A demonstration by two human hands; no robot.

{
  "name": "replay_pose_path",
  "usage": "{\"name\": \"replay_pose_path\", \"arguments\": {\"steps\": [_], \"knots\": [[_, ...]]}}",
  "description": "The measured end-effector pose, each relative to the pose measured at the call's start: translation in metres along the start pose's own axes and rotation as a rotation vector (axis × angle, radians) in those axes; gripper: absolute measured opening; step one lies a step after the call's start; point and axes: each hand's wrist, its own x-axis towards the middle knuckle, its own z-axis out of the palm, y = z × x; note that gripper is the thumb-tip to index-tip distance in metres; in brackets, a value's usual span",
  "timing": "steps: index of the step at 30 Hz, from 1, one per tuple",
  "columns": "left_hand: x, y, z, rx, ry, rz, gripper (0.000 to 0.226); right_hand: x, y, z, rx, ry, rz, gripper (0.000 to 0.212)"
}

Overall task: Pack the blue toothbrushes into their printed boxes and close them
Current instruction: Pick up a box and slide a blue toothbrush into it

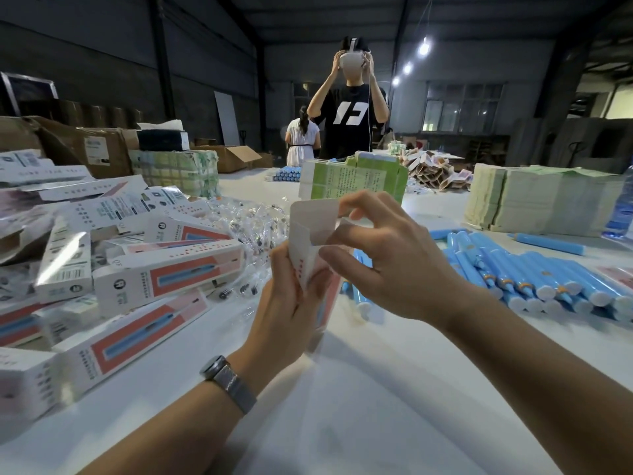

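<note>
**A:** Why is the printed box (310, 255) held upright?

**B:** The left hand (287, 303) grips its body, open end up, so the right hand (380, 265) can pinch the top flap (315, 214), which is raised, not tucked.

**A:** Is a brush inside?

**B:** Cannot tell; the interior is hidden. Loose blue toothbrushes (534, 275) lie to the right on the white table (376, 389); packed boxes (137, 272) pile up on the left, beside crumpled clear wrap (253, 224).
</note>
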Motion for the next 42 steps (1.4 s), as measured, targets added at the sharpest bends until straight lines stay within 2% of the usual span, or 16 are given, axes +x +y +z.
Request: {"name": "replay_pose_path", "arguments": {"steps": [3,6,9,11,16,24,29,33,39,42], "knots": [[0.001,0.004,0.001,-0.068,0.005,0.031,0.037,0.001,0.003,0.003,0.163,0.053,0.046,0.026],[0.001,0.008,0.001,-0.222,-0.063,0.017,0.048,-0.001,0.007,0.008,0.515,0.083,0.194,0.039],[0.002,0.008,0.000,-0.284,-0.108,0.016,0.051,-0.005,0.009,0.016,0.873,0.043,0.291,0.039],[0.002,0.006,-0.001,-0.329,-0.120,0.020,0.048,-0.008,0.010,0.021,0.996,0.067,0.315,0.038],[0.003,0.004,-0.004,-0.411,-0.137,-0.005,0.041,-0.010,0.010,0.029,0.980,0.137,0.331,0.033],[0.005,0.005,-0.008,-0.464,-0.184,-0.006,0.040,-0.009,0.008,0.024,0.929,0.086,0.281,0.022],[0.005,0.008,-0.008,-0.486,-0.220,-0.016,0.039,-0.008,0.012,0.018,1.023,0.106,0.247,0.013],[0.005,0.010,-0.007,-0.490,-0.248,-0.012,0.040,-0.007,0.014,0.017,1.136,0.124,0.243,0.016],[0.002,0.010,-0.004,-0.537,-0.223,-0.047,0.045,-0.007,0.015,0.019,1.098,0.146,0.237,0.038],[0.004,0.009,-0.005,-0.564,-0.224,-0.072,0.047,-0.006,0.013,0.018,1.043,0.125,0.224,0.035]]}}
